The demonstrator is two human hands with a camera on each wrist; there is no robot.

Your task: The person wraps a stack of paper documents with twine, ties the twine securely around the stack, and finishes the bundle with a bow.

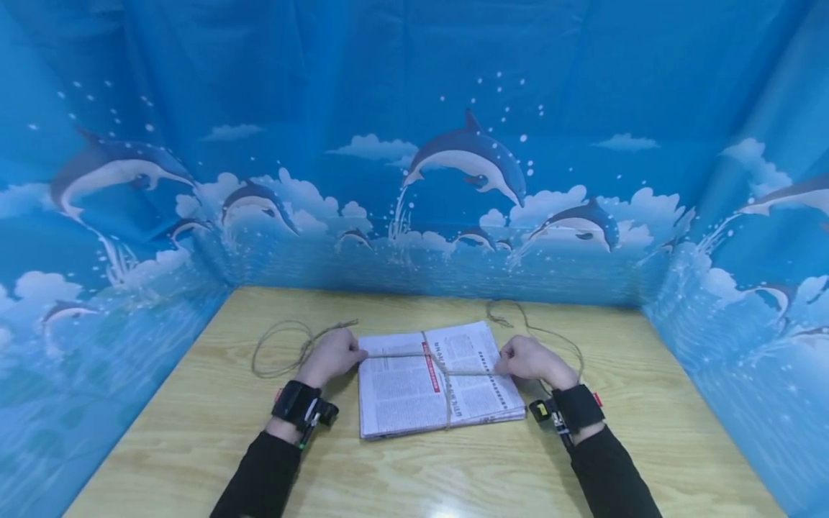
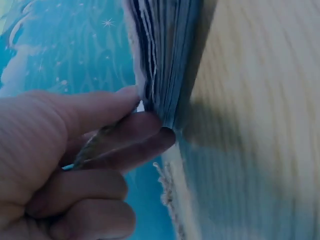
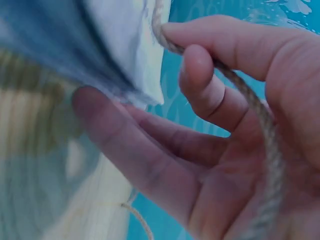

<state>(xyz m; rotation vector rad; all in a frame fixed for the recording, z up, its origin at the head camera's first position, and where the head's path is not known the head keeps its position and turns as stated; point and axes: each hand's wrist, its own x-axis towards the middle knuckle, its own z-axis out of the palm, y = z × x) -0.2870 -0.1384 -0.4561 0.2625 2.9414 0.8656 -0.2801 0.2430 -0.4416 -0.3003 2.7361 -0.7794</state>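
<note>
A stack of folded newspapers [image 1: 395, 396] lies on the table with a thin twine rope [image 1: 447, 399] crossed over its top. At the stack's left edge, my left hand [image 1: 333, 356] pinches one stretch of the rope. In the left wrist view that rope [image 2: 90, 147] runs back through the fingers, and the fingertips are right at the paper edges [image 2: 162, 65]. My right hand [image 1: 532, 358] is at the opposite edge. Its thumb and a finger pinch the rope [image 3: 240, 82] in the right wrist view, while another finger reaches along the lower edge of the stack [image 3: 135, 50].
One loose rope tail [image 1: 259, 349] curls on the wooden table [image 1: 414, 475] to the left. The other tail [image 1: 550, 332] trails behind the right hand. A blue dolphin-print curtain [image 1: 363, 86] encloses the table at the back and sides.
</note>
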